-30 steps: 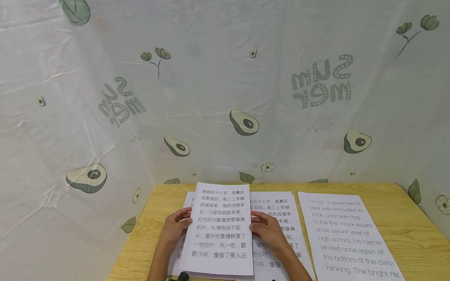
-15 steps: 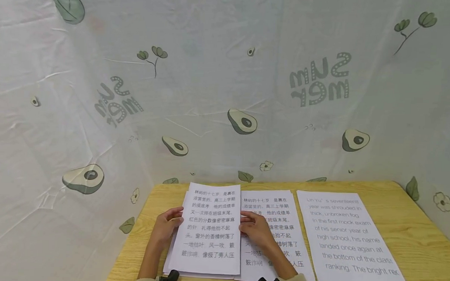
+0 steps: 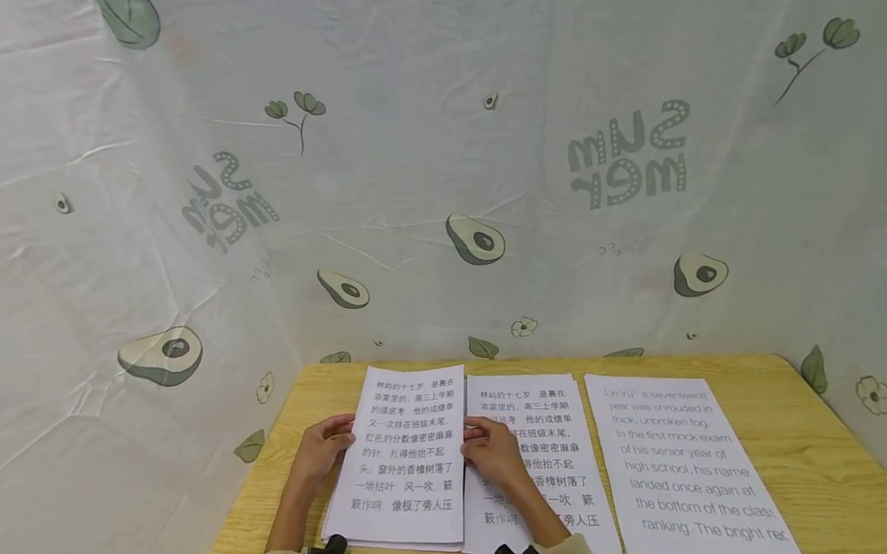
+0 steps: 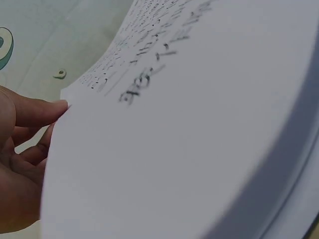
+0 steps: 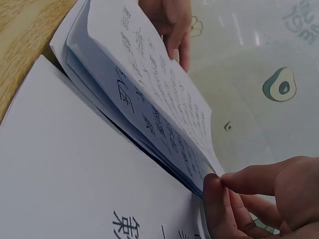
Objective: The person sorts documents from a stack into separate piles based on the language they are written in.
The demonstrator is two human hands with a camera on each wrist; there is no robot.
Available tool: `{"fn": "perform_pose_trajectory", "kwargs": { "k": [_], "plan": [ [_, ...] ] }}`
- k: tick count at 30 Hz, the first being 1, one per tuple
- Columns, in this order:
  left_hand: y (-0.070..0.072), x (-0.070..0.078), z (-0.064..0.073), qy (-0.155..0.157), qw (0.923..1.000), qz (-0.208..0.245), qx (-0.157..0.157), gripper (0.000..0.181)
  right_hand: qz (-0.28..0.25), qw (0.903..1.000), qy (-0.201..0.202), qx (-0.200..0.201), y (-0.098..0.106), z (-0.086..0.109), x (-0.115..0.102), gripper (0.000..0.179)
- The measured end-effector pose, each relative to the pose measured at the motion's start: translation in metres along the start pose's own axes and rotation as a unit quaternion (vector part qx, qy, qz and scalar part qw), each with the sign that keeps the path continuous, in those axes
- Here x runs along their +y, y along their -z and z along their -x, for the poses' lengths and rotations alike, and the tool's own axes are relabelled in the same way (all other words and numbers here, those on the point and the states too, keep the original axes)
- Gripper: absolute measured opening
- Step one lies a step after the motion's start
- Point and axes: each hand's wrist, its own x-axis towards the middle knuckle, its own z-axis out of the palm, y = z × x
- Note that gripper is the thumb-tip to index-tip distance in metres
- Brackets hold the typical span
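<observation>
Both hands hold a white sheet of paper (image 3: pixel 408 463) printed with Chinese text, by its two long sides. My left hand (image 3: pixel 322 452) pinches the left edge between thumb and fingers; in the left wrist view the thumb (image 4: pixel 42 112) lies on the face of the page. Across from it, my right hand (image 3: pixel 492 454) pinches the right edge, thumb and forefinger meeting there in the right wrist view. The sheet bows and hangs close over a left-hand pile of paper (image 5: pixel 75 62), nearly covering it in the head view.
Right beside it lies another pile of Chinese-printed sheets (image 3: pixel 547 468), partly under my right forearm. Farther right is a page of English text (image 3: pixel 693 473). All rest on a wooden table (image 3: pixel 783 427), backed by a pale curtain (image 3: pixel 410 170) with avocado prints.
Both hands have carried the sheet leftward, from overlapping both Chinese piles to over the left one. More of the middle pile now shows. The English page stays put.
</observation>
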Motion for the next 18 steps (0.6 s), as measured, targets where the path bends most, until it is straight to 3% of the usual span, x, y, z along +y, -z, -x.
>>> {"fn": "perform_pose_trajectory", "kwargs": {
  "k": [11, 18],
  "plan": [
    [0.001, -0.002, -0.002, -0.004, 1.0000, -0.004, -0.001, 0.038, 0.046, 0.9985, 0.026, 0.009, -0.003, -0.001, -0.001, 0.050],
    [0.011, 0.002, 0.003, -0.017, 0.9994, -0.028, 0.015, 0.037, 0.098, 0.9938, 0.043, 0.031, 0.011, 0.005, 0.003, 0.037]
  ]
}}
